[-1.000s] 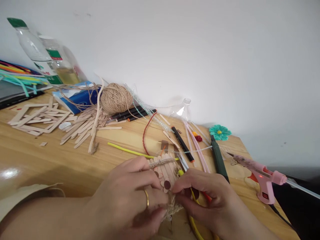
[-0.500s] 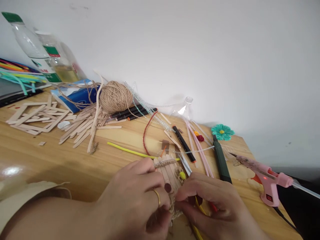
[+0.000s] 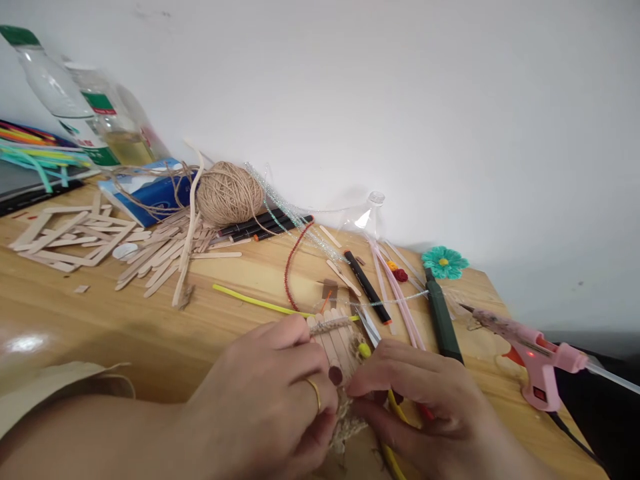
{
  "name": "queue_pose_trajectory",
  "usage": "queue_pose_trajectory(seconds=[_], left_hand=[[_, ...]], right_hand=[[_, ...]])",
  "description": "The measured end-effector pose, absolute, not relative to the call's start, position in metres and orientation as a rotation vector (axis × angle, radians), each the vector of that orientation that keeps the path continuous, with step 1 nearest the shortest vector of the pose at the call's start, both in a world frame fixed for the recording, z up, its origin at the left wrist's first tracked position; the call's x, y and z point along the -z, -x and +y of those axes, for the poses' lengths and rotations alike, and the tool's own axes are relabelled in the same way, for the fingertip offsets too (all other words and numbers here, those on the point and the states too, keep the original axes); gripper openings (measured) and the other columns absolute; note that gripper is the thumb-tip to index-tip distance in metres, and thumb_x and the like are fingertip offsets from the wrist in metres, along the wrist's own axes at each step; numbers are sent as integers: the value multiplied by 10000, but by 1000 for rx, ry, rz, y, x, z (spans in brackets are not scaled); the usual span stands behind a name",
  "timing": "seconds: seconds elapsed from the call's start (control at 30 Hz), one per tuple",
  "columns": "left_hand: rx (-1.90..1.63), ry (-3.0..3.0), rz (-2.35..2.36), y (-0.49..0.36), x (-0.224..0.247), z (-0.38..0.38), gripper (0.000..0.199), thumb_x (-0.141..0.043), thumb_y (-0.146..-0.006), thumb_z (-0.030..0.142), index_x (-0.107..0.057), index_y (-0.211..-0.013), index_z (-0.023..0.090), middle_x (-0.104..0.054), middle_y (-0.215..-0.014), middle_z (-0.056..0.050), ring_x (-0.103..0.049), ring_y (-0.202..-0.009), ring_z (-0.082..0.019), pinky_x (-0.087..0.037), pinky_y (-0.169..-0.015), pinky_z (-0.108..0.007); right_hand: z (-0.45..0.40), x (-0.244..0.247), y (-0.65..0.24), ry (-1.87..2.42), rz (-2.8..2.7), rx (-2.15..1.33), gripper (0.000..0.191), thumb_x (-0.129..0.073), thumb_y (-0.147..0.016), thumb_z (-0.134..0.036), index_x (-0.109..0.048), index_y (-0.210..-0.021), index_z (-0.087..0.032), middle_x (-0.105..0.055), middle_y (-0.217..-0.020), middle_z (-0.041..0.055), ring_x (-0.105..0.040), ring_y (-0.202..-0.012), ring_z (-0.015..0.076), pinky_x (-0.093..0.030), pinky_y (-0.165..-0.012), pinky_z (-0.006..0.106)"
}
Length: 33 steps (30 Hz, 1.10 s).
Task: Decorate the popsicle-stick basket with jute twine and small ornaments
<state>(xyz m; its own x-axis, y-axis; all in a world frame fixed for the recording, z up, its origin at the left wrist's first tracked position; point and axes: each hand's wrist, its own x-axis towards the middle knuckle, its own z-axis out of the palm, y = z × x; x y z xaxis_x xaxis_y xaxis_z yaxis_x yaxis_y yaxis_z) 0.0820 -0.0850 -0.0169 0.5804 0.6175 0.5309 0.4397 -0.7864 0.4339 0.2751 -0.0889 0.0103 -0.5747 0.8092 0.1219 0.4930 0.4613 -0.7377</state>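
Observation:
A small panel of wooden craft sticks lies between my hands, with braided twine across its top and more twine at its lower edge. My left hand, a ring on one finger, is closed on the panel's left side. From the right, my right hand pinches at the lower twine; its fingertips partly hide what they grip. A brown dot sits on the sticks, and a small yellow ball is by the right edge. Scissors lie just beyond, partly under my right hand.
A pink glue gun, its red light lit, stands at the right beside a dark green tool and a teal flower. Behind are markers, a twine ball and loose craft sticks. Bottles stand far left.
My left thumb has drawn in under the fingers, and more of the lower twine shows. My right fingertips have shifted slightly left. The view has moved a little.

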Motion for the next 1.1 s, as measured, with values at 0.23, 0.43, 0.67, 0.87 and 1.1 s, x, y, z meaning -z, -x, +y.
queue_pose_trajectory(seconds=[0.23, 0.43, 0.67, 0.87, 1.1], left_hand=[[-960, -2687, 946, -83, 15, -85, 207, -466, -811, 112, -544, -636, 191, -600, -616, 13, -478, -555, -132, -366, -536, -280], [-966, -2677, 908, -81, 12, -84, 168, -519, -822, 132, -573, -670, 180, -628, -655, 6, -492, -576, -139, -399, -517, -269], [-960, -2465, 981, -78, 15, -87, 191, -527, -840, 202, -640, -686, 209, -619, -652, -1, -565, -545, -112, -455, -474, -200], [-1004, -2409, 1047, -82, 17, -88, 210, -534, -828, 224, -620, -637, 224, -563, -604, 19, -555, -489, -84, -436, -415, -145], [-931, -2507, 1023, -80, 21, -90, 146, -552, -778, 162, -613, -661, 223, -581, -625, 10, -580, -539, -109, -443, -421, -162]], right_hand=[[-86, -10, -281, 983, -2310, -967, 213, -504, -842, -22, -628, -840, -196, -675, -803, 26, -613, -752, 120, -475, -650, 219], [-81, -14, -283, 941, -2384, -954, 224, -482, -843, -20, -623, -834, -193, -672, -818, 41, -600, -764, 134, -466, -638, 233], [-77, -19, -285, 846, -2462, -940, 236, -473, -817, 1, -632, -824, -173, -657, -814, 52, -577, -761, 140, -451, -628, 232], [-77, -22, -286, 882, -2524, -931, 238, -456, -832, -18, -637, -831, -172, -645, -819, 64, -567, -750, 150, -457, -619, 240], [-78, -17, -286, 940, -2388, -1012, 245, -483, -821, 1, -639, -863, -184, -651, -867, 43, -604, -786, 117, -480, -658, 194]])
